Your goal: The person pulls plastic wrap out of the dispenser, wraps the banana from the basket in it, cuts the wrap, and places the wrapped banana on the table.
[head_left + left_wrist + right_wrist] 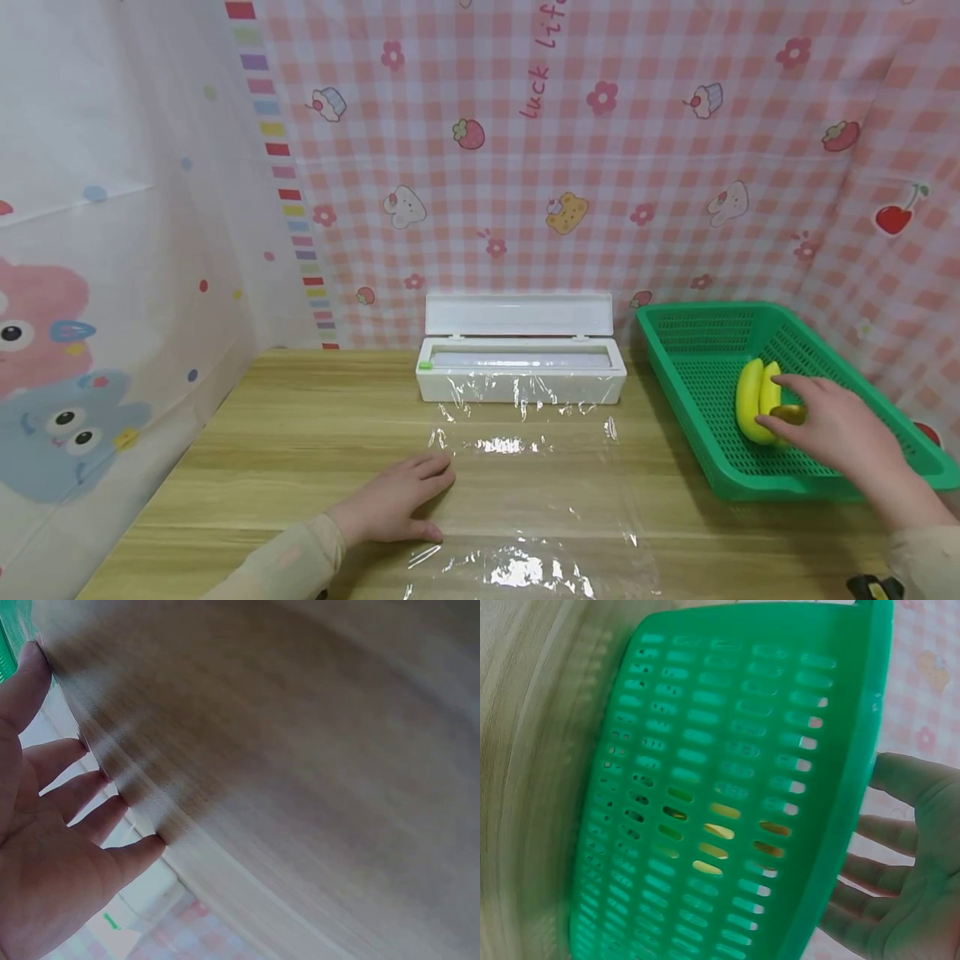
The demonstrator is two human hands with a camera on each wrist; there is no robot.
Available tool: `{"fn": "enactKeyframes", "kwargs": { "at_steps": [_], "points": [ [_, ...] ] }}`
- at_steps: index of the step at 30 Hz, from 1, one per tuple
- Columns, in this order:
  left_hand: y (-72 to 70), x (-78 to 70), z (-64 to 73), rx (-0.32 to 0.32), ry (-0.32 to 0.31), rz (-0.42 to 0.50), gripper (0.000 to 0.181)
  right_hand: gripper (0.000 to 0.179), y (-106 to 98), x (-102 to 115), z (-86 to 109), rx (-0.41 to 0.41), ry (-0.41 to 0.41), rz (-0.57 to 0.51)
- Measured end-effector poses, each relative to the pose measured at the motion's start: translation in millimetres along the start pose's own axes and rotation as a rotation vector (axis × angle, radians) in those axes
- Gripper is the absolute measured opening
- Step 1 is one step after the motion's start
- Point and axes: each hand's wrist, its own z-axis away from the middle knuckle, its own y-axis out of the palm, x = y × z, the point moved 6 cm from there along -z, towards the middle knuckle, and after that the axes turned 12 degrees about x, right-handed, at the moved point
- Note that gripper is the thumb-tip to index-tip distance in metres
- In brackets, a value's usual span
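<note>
My left hand [397,497] rests with fingers spread on the table, at the left edge of a sheet of clear plastic wrap [540,500]. In the left wrist view its fingertips [154,841] touch the surface. The wrap runs forward from a white dispenser box [521,387] with its lid up. My right hand [843,421] reaches over the green basket [682,417], thumb and forefinger apart on either side of the stem end of yellow bananas [750,400]. Through the basket's slots the bananas show in the right wrist view, and the hand's fingers [877,874] are extended beyond the rim.
A small green piece [426,365] sits at the dispenser's left end. Pink checked cloth [517,208] hangs behind the table [300,417], and a pale printed cloth [187,250] hangs on the left. A dark object [873,587] lies below the right sleeve.
</note>
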Motion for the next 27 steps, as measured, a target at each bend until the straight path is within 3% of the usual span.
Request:
{"fn": "enactKeyframes", "kwargs": {
  "at_steps": [9,27],
  "points": [
    [0.5,-1.8,0.4,-0.021,0.020,-0.006,0.078,0.085,8.2,-16.5,-7.9,0.097,0.056,-0.028],
    [0.0,-2.5,1.6,0.003,-0.008,0.013,0.078,0.076,17.1,-28.3,-18.3,0.239,0.065,-0.066]
  ]
}}
